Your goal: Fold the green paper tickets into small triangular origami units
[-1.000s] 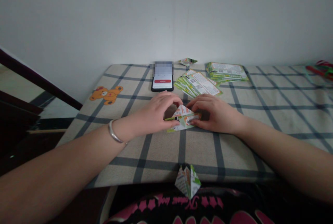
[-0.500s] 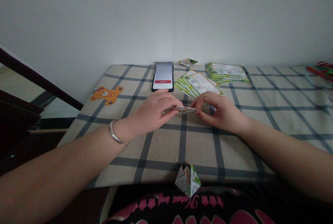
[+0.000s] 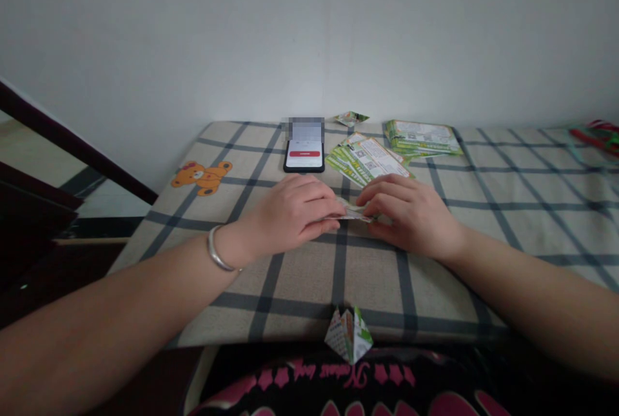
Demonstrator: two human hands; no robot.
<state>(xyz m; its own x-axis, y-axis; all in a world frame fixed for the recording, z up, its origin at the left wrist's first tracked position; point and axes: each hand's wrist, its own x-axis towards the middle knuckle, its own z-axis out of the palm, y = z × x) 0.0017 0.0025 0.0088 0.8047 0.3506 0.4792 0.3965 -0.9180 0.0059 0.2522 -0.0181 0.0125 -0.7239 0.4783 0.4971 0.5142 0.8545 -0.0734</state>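
Observation:
Between my hands, low over the checked tablecloth, is a folded paper (image 3: pixel 352 212), mostly covered by my fingers. My left hand (image 3: pixel 300 209), with a silver bangle on its wrist, pinches the paper's left end between thumb and fingers. At the other end my right hand (image 3: pixel 411 213) grips it, thumb below and fingers on top. Just beyond them, printed leaflets (image 3: pixel 370 157) lie fanned out. A folded paper piece with pointed tips (image 3: pixel 348 335) sits at the table's near edge, close to my body.
A phone (image 3: pixel 304 151) with a lit screen lies behind my left hand. By the wall are another folded paper piece (image 3: pixel 351 118) and a stack of leaflets (image 3: pixel 424 137). A bear picture (image 3: pixel 202 177) is at the left, a red item (image 3: pixel 599 135) far right.
Both hands have come slightly nearer with the folded paper, which now lies flatter. My right fingers have stretched out more across its top.

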